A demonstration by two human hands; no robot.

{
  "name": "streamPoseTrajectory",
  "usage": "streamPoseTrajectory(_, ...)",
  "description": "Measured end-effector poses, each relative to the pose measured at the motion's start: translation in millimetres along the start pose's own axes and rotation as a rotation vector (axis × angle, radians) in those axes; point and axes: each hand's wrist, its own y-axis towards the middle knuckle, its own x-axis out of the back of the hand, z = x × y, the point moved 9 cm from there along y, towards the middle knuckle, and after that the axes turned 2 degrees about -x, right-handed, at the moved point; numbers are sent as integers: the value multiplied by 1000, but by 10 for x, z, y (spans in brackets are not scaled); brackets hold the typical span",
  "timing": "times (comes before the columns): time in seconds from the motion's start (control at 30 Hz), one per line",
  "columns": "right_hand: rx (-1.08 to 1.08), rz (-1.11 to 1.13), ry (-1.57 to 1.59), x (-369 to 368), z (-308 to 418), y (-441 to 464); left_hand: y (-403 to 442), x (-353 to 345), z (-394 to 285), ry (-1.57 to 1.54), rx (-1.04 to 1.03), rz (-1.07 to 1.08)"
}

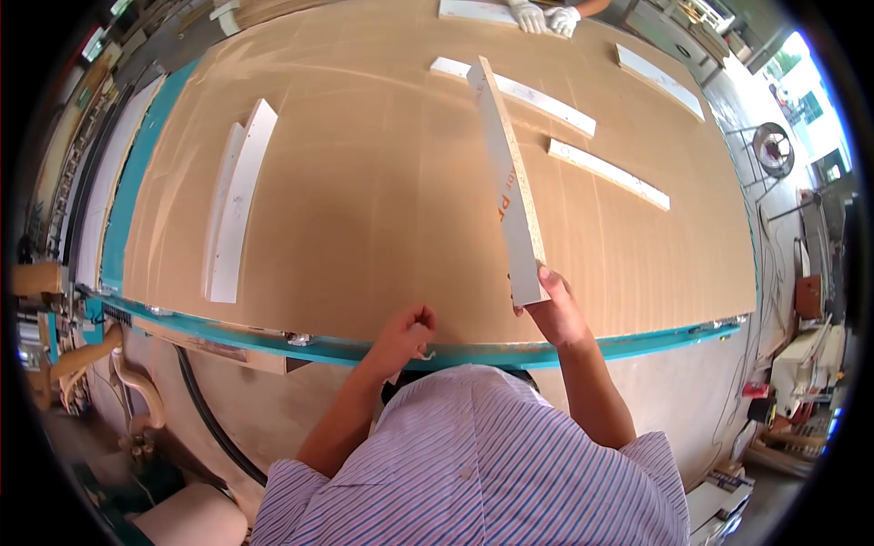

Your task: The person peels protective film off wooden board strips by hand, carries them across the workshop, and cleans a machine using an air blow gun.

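My right hand (559,312) grips the near end of a long white-faced particleboard strip (512,182). The strip stands on edge, tilted away from me over the cardboard-covered table, with orange-red lettering on its white face and a raw chipboard edge showing. My left hand (406,338) is closed near the table's front edge, fingers curled in. A small whitish bit shows beneath it, and I cannot make out whether the hand holds it. Two white strips (241,205) lie close together at left. Beyond the held strip lie a long white strip (537,98) and a shorter one (610,173).
The table's brown cardboard top (364,200) has a teal rim (637,344). At the far edge, a co-worker's gloved hands (546,18) rest on a white board (475,10). Another white board (660,80) lies far right. A round fan (772,150) stands beyond the table.
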Motion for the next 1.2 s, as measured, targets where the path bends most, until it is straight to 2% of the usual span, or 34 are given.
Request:
streamPoseTrajectory(0.03, -5, -18, 17, 6, -30, -24, 11, -51, -28, -51, 50, -3)
streamPoseTrajectory(0.13, -58, -58, 73, 35, -183, -92, -6, -349, -506, 139, -81, -116)
streamPoseTrajectory(0.23, -85, -103, 110, -8, -258, -134, 20, -680, -904, 300, -383, -29)
streamPoseTrajectory(0.33, -98, -126, 108, -27, -339, -151, -66, -990, -1226, 493, -539, 21)
streamPoseTrajectory(0.43, -100, -98, 144, -131, -381, -152, -43, -1126, -1250, 667, -564, 11)
streamPoseTrajectory(0.63, -155, -96, 187, -83, -568, -164, 89, -1077, -1093, 558, -568, 28)
streamPoseTrajectory(0.73, -146, -153, 161, -65, -659, -153, 37, -1054, -1114, 747, -491, 12)
streamPoseTrajectory(0.77, -128, -206, 152, -79, -634, -182, 94, -1017, -1009, 737, -537, 46)
streamPoseTrajectory(0.83, -163, -157, 128, -152, -585, -160, 116, -1030, -1054, 566, -662, 51)
streamPoseTrajectory(0.97, -187, -108, 170, -309, -475, -176, 52, -1060, -1050, 475, -536, 103)
streamPoseTrajectory(1.2, -192, -132, 244, -407, -422, -194, -6, -1081, -1250, 581, -636, 110)
